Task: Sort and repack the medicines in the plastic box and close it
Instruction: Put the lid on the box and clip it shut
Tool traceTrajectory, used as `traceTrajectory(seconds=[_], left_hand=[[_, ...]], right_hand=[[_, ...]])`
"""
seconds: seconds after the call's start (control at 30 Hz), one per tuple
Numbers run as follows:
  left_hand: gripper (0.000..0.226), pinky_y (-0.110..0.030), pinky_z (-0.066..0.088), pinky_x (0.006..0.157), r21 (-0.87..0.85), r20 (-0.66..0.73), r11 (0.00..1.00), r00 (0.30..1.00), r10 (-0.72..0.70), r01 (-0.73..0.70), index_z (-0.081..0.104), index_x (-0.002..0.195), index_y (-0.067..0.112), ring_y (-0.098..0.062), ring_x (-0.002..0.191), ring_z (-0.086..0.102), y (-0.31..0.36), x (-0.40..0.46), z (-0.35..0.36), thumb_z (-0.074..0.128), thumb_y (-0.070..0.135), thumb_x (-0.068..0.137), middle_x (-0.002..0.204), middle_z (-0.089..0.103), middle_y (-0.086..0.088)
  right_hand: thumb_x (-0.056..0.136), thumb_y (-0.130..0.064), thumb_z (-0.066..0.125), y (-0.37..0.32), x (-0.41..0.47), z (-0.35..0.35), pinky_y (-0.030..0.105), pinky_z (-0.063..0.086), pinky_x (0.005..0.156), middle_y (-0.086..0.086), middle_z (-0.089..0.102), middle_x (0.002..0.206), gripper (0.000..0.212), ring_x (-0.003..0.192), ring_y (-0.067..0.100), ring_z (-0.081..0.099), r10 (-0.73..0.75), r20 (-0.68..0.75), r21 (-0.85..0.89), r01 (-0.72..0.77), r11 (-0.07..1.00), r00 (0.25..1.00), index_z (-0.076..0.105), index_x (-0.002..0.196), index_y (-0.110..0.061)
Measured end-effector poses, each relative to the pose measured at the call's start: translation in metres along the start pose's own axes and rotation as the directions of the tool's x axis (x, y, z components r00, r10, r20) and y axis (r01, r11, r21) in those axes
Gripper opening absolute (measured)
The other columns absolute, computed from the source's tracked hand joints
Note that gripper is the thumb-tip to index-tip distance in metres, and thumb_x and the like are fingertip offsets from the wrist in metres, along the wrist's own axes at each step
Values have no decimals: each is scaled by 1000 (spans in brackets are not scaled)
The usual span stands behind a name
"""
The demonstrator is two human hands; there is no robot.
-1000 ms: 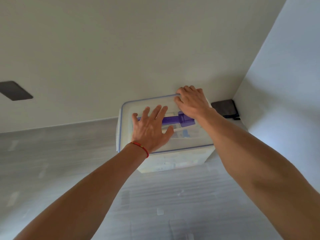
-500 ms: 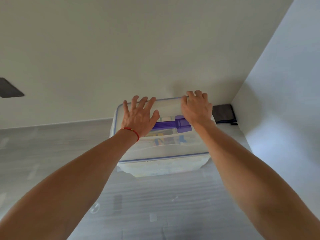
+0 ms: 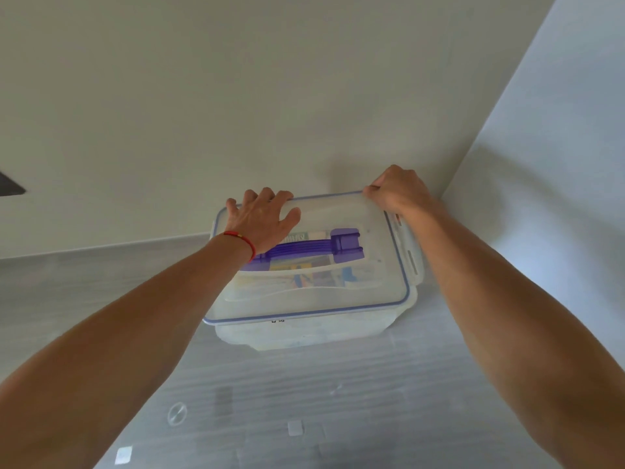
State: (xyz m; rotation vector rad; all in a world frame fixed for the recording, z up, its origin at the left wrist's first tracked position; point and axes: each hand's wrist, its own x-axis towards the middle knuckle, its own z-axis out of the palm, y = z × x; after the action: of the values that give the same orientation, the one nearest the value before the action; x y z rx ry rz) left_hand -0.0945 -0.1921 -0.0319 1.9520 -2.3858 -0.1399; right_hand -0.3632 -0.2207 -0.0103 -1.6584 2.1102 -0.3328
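The plastic box (image 3: 314,330) sits on the grey bench (image 3: 101,299) against the wall, lid (image 3: 338,292) on and medicines (image 3: 304,275) visible through it. Your left hand (image 3: 262,220) lies flat with spread fingers on the lid's far-left corner; your right hand (image 3: 399,191) curls its grip over the far-right corner. The right-side latch (image 3: 411,255) looks unfastened (I judge), so uneven pressing could leave the lid skewed or shove the box.

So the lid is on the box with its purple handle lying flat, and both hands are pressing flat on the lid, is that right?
Not quite. In the head view only the left hand lies flat on the lid. The right hand is curled over the far right corner, gripping its edge. The lid is on the box, and the purple handle lies flat.
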Motion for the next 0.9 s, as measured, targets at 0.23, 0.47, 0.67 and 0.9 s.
traceTrajectory(seconds=[0.23, 0.47, 0.67, 0.9], left_hand=[[56, -64, 30, 101, 41, -16, 997, 998, -61, 61, 42, 134, 36, -34, 113, 52, 8, -3, 8, 16, 63, 93, 125, 58, -6], [53, -78, 17, 102, -19, 24, 985, 985, -174, 174, 42, 134, 46, -34, 128, 43, 12, -7, 5, 21, 69, 91, 136, 52, -2], [82, -48, 52, 92, -278, 278, 753, 800, -531, 596, 42, 138, 11, -43, 117, 56, -64, -24, -7, 44, 73, 84, 131, 55, -24], [72, -40, 48, 82, -314, 193, 804, 863, -467, 506, 63, 97, 5, -40, 95, 62, -85, -44, -19, 46, 75, 86, 103, 67, -21]], right_hand=[[101, -42, 51, 16, -4, 7, 27, 37, 56, 0, 48, 61, 45, 63, 22, 49, -63, 64, 187, 50, 981, 996, 50, 63, -17], [103, -37, 49, 23, -13, 2, 32, 34, 60, 10, 45, 70, 44, 71, 23, 42, -147, 37, 172, 139, 975, 988, 55, 76, -3], [91, -72, 47, 43, -23, 8, 28, 50, 56, 6, 65, 74, 58, 56, 27, 67, 55, 193, 120, -79, 990, 980, 54, 84, -14], [101, -56, 38, 33, -37, 13, 35, 39, 73, 20, 66, 114, 52, 98, 36, 59, 2, -21, 95, 0, 995, 1000, 58, 108, -8]])
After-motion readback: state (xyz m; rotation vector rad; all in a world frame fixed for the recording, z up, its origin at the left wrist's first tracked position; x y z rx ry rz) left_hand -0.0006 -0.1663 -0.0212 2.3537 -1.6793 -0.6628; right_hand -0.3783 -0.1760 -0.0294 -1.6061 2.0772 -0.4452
